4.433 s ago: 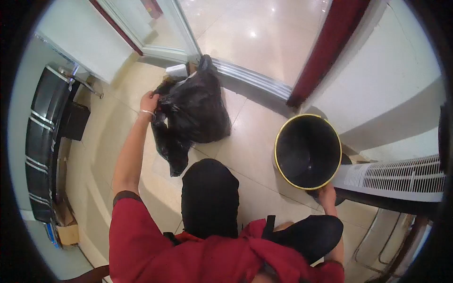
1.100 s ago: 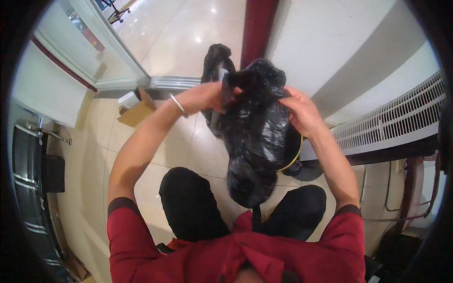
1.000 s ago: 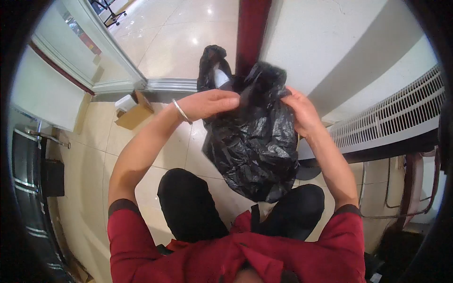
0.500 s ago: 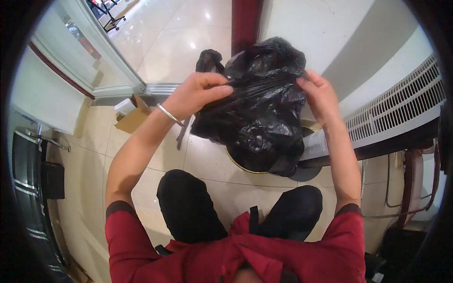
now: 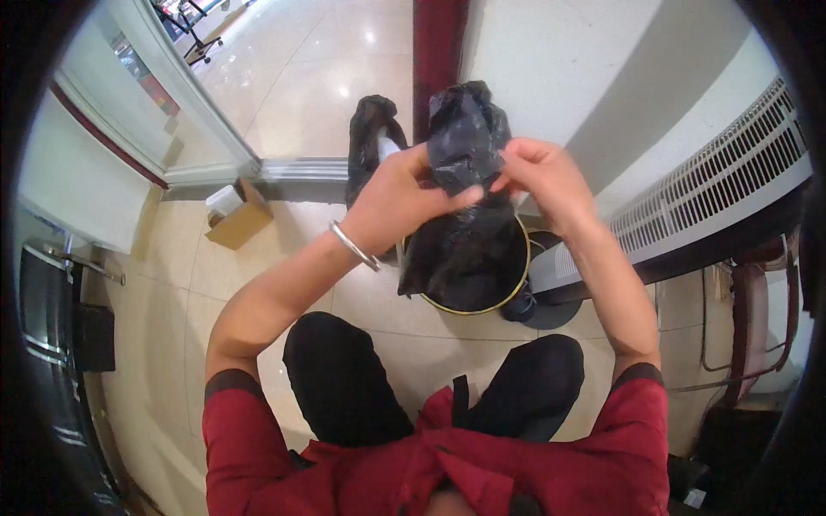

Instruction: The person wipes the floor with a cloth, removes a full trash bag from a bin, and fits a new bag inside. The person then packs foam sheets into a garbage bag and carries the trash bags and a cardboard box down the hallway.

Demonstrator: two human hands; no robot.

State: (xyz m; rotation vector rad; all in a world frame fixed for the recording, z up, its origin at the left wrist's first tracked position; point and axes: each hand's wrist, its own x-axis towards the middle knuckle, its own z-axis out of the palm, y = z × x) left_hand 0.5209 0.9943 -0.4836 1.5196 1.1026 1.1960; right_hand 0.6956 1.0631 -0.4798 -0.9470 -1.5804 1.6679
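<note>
A thin black plastic bag (image 5: 465,241) hangs between my hands, over the black bin (image 5: 523,258) with a yellow rim. My left hand (image 5: 404,193), with a silver bangle at its wrist, grips the bag's left side between thumb and fingers. On the right edge of the bag, my right hand (image 5: 544,176) pinches the plastic. The bag is bunched near its top and its lower part hangs in front of the bin's opening. Behind my left hand stands another, filled black bag (image 5: 366,129) with something white at its mouth.
A small open cardboard box (image 5: 241,222) with a white item lies by the sliding door track (image 5: 301,169). At the right stand a white slatted unit (image 5: 705,185) and a metal-framed chair (image 5: 747,335). Black padded seating (image 5: 47,344) lines the left side.
Over the last second, the bag between my hands has gone from spread wide to narrow and bunched. My hands have come closer together, and more of the bin's yellow rim shows.
</note>
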